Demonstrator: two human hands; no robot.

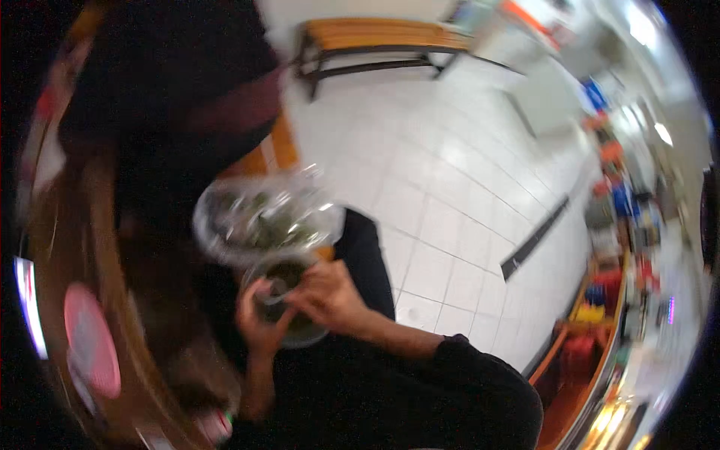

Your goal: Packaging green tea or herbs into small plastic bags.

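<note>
My left hand [260, 323] curls around a small translucent round item [274, 289], blurred, perhaps a cup or lid. My right hand [332, 298] has its fingertips pinched at the right side of that item. Directly beneath both hands is a clear round plastic container [308, 336] with something dark green inside, at my lap. Just beyond it lies a clear plastic bag [270, 216] holding green leafy pieces. Motion blur hides the exact finger contacts.
At left stands a brown wooden table [50, 315] with a pink-rimmed round basket or tray [93, 340]. A person in dark clothing [169, 84] is close at upper left. A wooden bench [382, 35] is at the back on white floor tiles [450, 225]. Cluttered shelves [613, 185] line the right.
</note>
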